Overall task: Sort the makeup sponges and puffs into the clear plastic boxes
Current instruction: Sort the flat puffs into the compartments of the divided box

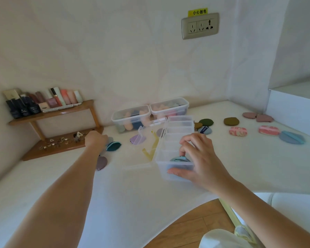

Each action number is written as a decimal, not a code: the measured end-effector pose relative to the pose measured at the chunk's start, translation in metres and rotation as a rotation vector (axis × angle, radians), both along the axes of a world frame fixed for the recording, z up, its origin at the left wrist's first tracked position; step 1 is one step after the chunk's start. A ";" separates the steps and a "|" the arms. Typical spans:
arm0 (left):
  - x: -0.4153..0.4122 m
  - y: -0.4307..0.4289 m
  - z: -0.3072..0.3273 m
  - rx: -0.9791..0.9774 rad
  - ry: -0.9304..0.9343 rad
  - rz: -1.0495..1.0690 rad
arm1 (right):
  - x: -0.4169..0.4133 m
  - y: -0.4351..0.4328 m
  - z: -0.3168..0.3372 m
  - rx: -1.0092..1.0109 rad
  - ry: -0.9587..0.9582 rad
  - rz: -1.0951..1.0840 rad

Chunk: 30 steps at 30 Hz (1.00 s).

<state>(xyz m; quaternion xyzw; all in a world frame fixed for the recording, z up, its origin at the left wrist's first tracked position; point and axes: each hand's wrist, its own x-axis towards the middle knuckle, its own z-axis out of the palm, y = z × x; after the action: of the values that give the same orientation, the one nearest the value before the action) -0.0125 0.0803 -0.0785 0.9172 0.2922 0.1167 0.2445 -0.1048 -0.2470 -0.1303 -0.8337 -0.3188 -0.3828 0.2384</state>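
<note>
Two bare stretches of white worktop [132, 194] give room to move: one between the long clear plastic divided box [177, 133] and the curved front edge nearest the person, another just right of the box before the scattered puffs begin. Behind the box the wall closes the space.

That box's long axis runs from the person towards the wall, its far end leaning slightly right, and its clear lid lies open to the left. It is transparent and split into a row of small compartments.

In the box's nearest compartment sits a pale blue round puff [179, 159] with a band across its top. The right hand [202, 158] is at this near end, its fingers [188, 140] curled down onto the puff and the thumb lying along the box's near end wall.

Well left of the box, the left hand [96, 140] reaches out beside a teal puff [113, 145]; whether its fingers are apart or together I cannot tell.
</note>
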 end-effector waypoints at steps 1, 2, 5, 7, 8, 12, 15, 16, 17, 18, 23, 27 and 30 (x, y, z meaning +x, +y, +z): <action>0.002 0.000 -0.003 0.012 -0.015 0.023 | 0.000 0.000 0.000 0.003 0.010 0.005; 0.003 0.001 -0.006 0.024 -0.019 0.040 | 0.000 0.000 0.000 0.003 0.018 0.010; 0.006 0.001 -0.012 0.042 -0.023 0.049 | 0.000 0.000 0.002 -0.001 0.014 0.022; 0.010 0.001 -0.012 0.030 -0.021 0.044 | 0.000 0.001 0.002 -0.003 0.011 0.022; 0.011 0.001 -0.012 0.013 -0.023 0.038 | -0.001 0.001 0.003 -0.003 0.013 0.020; 0.009 -0.004 -0.008 -0.042 -0.126 0.000 | -0.001 0.001 0.002 -0.005 0.018 0.007; 0.001 -0.018 0.017 -0.090 -0.305 -0.171 | -0.001 0.000 0.003 -0.002 -0.004 0.005; -0.004 -0.027 0.028 -0.115 -0.353 -0.264 | -0.001 0.000 0.003 -0.003 -0.012 0.004; -0.011 -0.036 0.039 -0.136 -0.398 -0.369 | 0.000 0.000 0.002 -0.005 -0.017 0.004; -0.018 -0.047 0.047 -0.135 -0.436 -0.469 | 0.000 0.000 0.002 -0.005 -0.019 0.004; -0.075 -0.100 0.058 0.442 -0.753 -0.784 | 0.000 0.000 0.001 0.003 -0.070 0.023; -0.107 -0.116 0.048 0.539 -0.878 -0.966 | -0.003 0.001 0.001 -0.012 -0.110 0.011; -0.121 -0.123 0.040 0.506 -0.809 -1.040 | -0.004 0.001 0.000 -0.033 -0.095 -0.003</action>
<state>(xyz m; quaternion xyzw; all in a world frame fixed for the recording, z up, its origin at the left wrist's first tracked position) -0.1339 -0.0432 -0.0382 0.8511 -0.3342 0.3810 0.1372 -0.1089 -0.2455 -0.1305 -0.8188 -0.3349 -0.4169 0.2089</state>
